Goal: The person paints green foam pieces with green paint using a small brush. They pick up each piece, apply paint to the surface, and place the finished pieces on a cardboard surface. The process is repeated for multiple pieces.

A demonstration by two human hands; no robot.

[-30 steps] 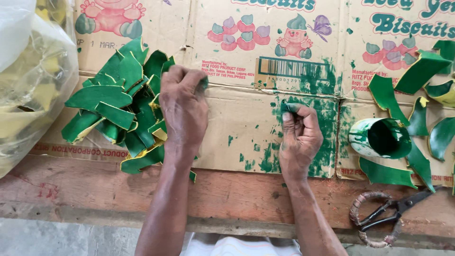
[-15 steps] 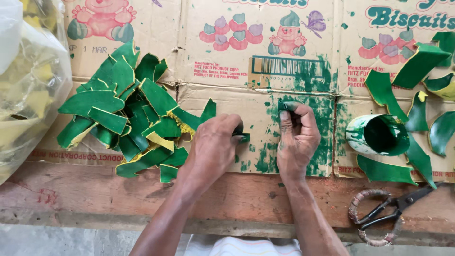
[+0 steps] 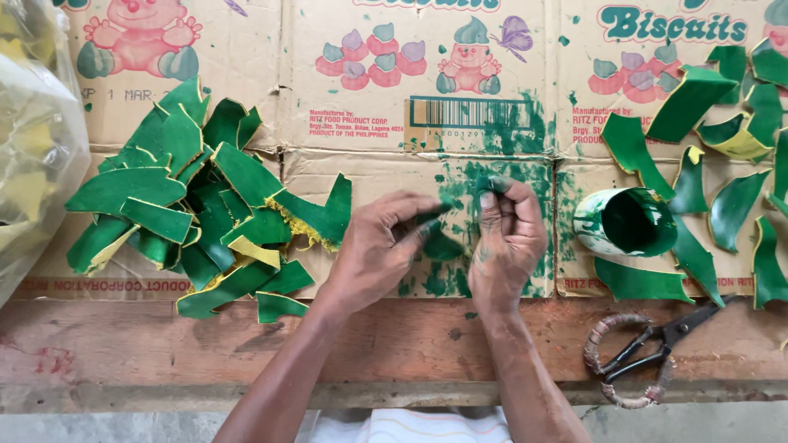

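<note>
Presently small green piece (image 3: 486, 190) pinched in right hand (image 3: 506, 244); left hand (image 3: 379, 250) fingertips touching it beside cardboard (image 3: 369, 176); wet paint smearing, slipping risked.

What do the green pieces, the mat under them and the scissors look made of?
Green pieces: probably thin foam or card sheet, painted matte green, yellow showing at edges and backs. Mat: flattened corrugated cardboard, printed, creased and green-stained. Scissors: dark metal blades, handles wrapped in cord-like binding. The piece between left hand and right hand looks the same green stuff.
</note>
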